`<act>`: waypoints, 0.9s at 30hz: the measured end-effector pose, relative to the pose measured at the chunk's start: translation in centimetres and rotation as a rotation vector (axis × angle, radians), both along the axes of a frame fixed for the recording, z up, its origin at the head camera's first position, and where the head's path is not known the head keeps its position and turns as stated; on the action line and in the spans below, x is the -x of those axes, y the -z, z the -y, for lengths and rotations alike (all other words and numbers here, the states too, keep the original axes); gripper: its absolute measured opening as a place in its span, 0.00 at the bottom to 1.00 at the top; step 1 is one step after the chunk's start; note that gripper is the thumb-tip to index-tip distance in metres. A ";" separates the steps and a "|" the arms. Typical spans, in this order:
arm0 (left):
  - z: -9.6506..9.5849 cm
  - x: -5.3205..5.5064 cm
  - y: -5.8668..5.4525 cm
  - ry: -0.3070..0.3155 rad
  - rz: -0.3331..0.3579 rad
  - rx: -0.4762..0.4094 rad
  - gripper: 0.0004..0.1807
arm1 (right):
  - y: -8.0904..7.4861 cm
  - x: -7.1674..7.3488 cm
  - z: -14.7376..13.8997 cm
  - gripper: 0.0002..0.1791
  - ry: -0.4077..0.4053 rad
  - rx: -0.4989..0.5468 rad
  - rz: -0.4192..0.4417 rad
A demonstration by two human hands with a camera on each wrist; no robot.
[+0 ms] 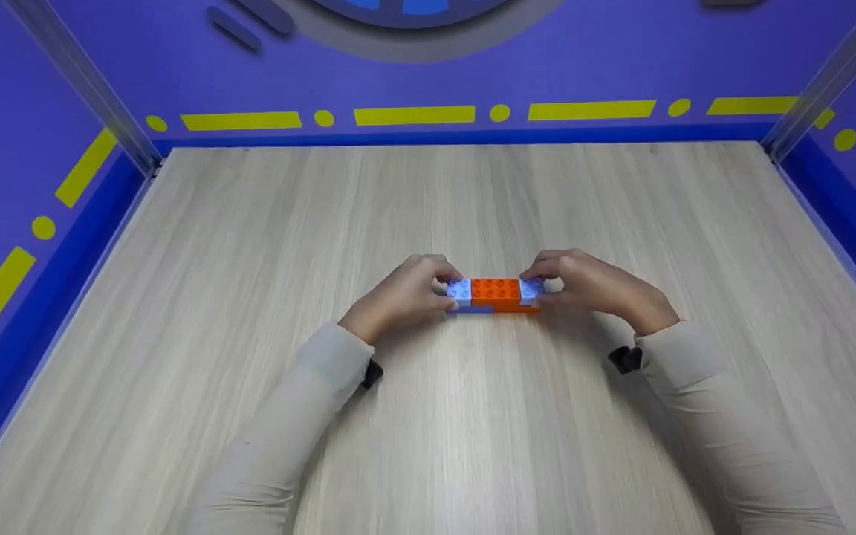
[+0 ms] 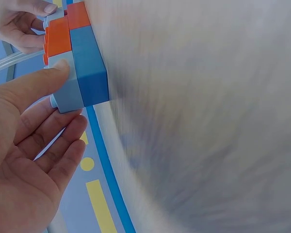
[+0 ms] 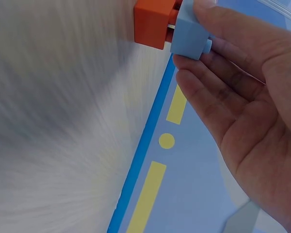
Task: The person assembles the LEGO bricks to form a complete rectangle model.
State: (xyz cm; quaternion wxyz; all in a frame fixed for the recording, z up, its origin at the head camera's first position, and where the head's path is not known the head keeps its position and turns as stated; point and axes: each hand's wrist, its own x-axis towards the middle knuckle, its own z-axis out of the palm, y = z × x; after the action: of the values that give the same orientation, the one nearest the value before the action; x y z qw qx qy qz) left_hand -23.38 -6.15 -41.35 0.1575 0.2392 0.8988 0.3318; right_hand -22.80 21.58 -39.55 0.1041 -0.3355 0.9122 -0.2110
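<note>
A low two-layer block of toy building bricks lies on the table. Its bottom layer has a blue brick (image 2: 90, 68) at the left and a red-orange brick (image 3: 153, 22) at the right. On top, an orange brick (image 1: 495, 288) sits between two small light blue bricks. My left hand (image 1: 407, 290) pinches the left light blue brick (image 2: 67, 87) between thumb and fingers. With my right hand (image 1: 584, 286) I pinch the right light blue brick (image 3: 190, 31). In the right wrist view, a narrow gap with studs showing separates that brick from the red-orange one under it.
The wood-grain table (image 1: 428, 431) is bounded by a purple back wall (image 1: 428, 82) and side walls with yellow markings. Metal posts (image 1: 93, 82) stand at the far corners. A dark wrist device (image 1: 626, 360) shows under the right cuff.
</note>
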 end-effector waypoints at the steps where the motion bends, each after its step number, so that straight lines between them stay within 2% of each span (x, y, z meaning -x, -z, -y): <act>1: 0.0 0.0 0.0 0.003 -0.009 0.001 0.17 | 0.0 0.0 0.0 0.18 0.003 -0.001 0.000; 7: 0.0 0.1 0.1 0.011 -0.058 0.014 0.17 | 0.1 -0.1 0.1 0.17 0.005 0.001 -0.025; 20: -0.1 0.0 0.1 -0.014 -0.028 0.017 0.16 | 0.2 -0.3 0.4 0.18 0.038 0.007 -0.006; 27: -0.1 0.1 0.1 -0.005 -0.051 0.018 0.16 | 0.2 -0.2 0.4 0.19 0.051 0.005 0.001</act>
State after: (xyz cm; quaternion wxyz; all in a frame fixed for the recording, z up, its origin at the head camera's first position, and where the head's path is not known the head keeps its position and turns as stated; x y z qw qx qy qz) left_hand -23.51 -6.09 -41.50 0.1360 0.2440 0.9061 0.3178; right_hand -22.57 21.14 -39.78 0.0985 -0.3122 0.9199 -0.2161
